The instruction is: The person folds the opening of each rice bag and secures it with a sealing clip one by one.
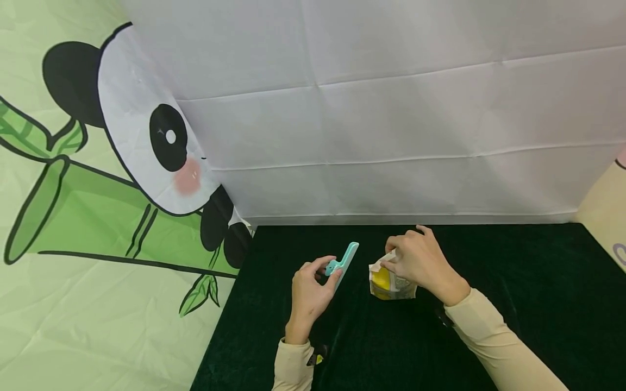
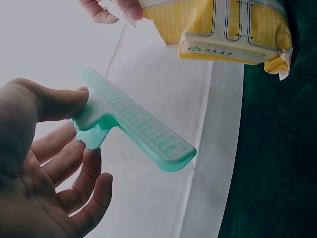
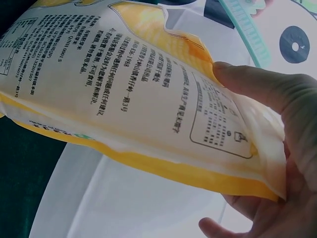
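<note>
My left hand (image 1: 310, 293) pinches a teal bag clip (image 1: 349, 255) by its handle tabs, thumb on one side and fingertips on the other. In the left wrist view the clip's long ridged bar (image 2: 143, 126) points away from the palm. To the right, my right hand (image 1: 423, 263) grips the top edge of a yellow and white printed packet (image 1: 383, 281). Rows of small dark print cover the packet's side (image 3: 133, 94) in the right wrist view, with the thumb lying along its upper edge. A gap separates the clip from the packet.
A dark green cloth (image 1: 508, 293) covers the table beneath both hands. Behind it hangs a creased white sheet (image 1: 391, 125). A light green backdrop with a printed panda (image 1: 137, 119) and bamboo fills the left side.
</note>
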Demonstrator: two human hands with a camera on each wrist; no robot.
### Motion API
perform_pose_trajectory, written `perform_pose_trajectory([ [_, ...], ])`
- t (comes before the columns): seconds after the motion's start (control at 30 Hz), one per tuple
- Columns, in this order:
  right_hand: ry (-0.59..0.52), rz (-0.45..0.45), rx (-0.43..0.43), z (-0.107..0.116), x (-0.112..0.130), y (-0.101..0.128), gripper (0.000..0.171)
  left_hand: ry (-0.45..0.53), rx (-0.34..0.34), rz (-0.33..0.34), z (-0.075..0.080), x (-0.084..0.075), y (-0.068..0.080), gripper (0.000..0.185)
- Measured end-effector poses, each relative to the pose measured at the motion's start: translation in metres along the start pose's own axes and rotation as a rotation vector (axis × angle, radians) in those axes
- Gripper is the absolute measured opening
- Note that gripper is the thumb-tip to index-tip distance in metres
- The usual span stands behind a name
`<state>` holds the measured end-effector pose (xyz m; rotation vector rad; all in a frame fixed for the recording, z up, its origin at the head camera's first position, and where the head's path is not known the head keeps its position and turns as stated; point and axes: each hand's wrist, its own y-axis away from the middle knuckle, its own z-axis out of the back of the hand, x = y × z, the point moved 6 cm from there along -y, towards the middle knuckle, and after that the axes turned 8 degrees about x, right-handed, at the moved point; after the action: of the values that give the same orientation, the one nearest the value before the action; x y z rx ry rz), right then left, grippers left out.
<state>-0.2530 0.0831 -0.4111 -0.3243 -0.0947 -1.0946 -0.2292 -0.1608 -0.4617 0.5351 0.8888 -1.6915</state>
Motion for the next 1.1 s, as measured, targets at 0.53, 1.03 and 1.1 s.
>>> perform_pose_trajectory([
  [0.53,-0.006,0.010,-0.034,0.001,-0.002,0.003,0.021,-0.008,0.122,-0.001,-0.019,-0.002,-0.004,0.029],
  [1.03,-0.010,-0.003,-0.034,0.002,-0.002,0.006,0.023,-0.039,0.148,-0.014,-0.024,-0.003,-0.005,0.029],
  [1.1,-0.013,-0.008,-0.023,0.001,-0.002,0.006,0.023,-0.050,0.151,-0.009,-0.024,-0.002,-0.005,0.028],
])
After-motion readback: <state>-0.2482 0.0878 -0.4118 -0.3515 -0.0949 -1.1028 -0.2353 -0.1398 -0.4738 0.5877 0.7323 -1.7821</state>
